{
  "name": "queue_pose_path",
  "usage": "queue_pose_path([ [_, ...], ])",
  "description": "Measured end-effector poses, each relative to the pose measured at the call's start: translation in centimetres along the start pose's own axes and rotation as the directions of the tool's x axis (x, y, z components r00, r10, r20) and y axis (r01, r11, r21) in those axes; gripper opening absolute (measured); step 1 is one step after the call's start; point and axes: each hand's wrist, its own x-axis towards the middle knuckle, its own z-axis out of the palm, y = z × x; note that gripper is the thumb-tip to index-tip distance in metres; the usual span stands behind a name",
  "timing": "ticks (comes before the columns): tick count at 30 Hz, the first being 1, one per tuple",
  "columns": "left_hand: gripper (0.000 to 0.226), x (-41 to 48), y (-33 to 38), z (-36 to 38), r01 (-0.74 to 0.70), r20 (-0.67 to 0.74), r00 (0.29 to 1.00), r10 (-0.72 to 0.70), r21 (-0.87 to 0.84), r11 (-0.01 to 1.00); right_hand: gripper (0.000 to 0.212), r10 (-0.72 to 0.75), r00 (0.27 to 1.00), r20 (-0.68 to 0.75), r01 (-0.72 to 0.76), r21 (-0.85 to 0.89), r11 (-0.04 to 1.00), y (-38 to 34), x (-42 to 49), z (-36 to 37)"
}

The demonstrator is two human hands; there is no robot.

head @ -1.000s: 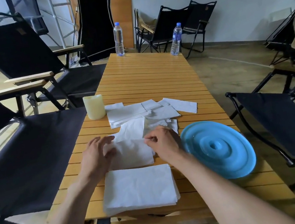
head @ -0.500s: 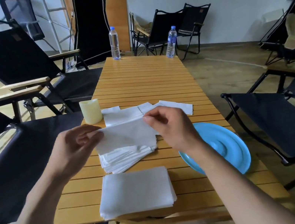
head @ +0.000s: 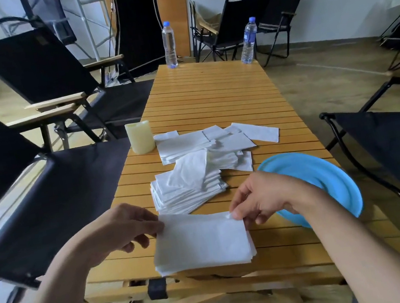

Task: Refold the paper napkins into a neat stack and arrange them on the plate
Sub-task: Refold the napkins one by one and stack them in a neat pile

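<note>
Laying napkin (head: 200, 238) on near-edge stack (head: 250, 255); left hand (head: 122, 230) and right hand (head: 260, 199) pinch its far corners. Square edges before release. Plate (head: 330, 177) bare.

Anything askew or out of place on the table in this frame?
Yes. The middle napkin pile is fanned and skewed, with one crumpled napkin lying crooked on top. Loose napkins sprawl behind it. The blue plate overhangs the table's right edge.

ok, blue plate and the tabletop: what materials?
Blue plate: likely moulded plastic; uniform bright colour, smooth slightly glossy surface. Tabletop: narrow wooden slats, maybe bamboo, satin honey finish; visible gaps between slats. Species can't be told.
</note>
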Motion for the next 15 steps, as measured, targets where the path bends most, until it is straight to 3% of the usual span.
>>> queue_pose_path([
  [10,0.012,0.9,0.3,0.1,0.134,-0.028,0.991,-0.132,0.124,0.983,0.015,0.021,0.99,-0.14,-0.052,-0.223,0.973,0.1,1.6,0.5],
  [13,0.019,1.0,0.4,0.1,0.165,-0.031,0.986,-0.162,0.161,0.973,0.02,0.043,0.99,-0.138,-0.08,-0.273,0.959,0.1,1.5,0.1],
  [15,0.028,1.3,0.4,0.0,0.151,-0.08,0.986,-0.143,0.115,0.982,0.022,-0.014,0.976,-0.215,-0.041,-0.247,0.968,0.1,1.7,-0.4],
])
